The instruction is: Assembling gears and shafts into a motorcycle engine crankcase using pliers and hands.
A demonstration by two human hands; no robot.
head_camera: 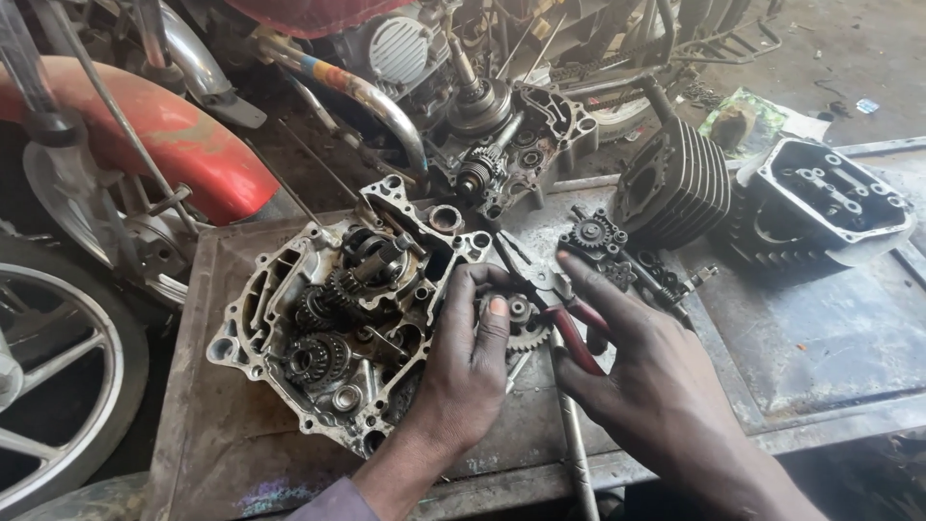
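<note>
Gripping a small gear (522,324) at the middle of the metal tray (222,453), the left hand (470,371) curls its fingers around it, just right of the open engine case (342,314). The right hand (641,371) is closed on red-handled pliers (559,309), their nose pointing far-left above the gear. A finned cylinder (675,183) and a cylinder head (825,198) lie far right
</note>
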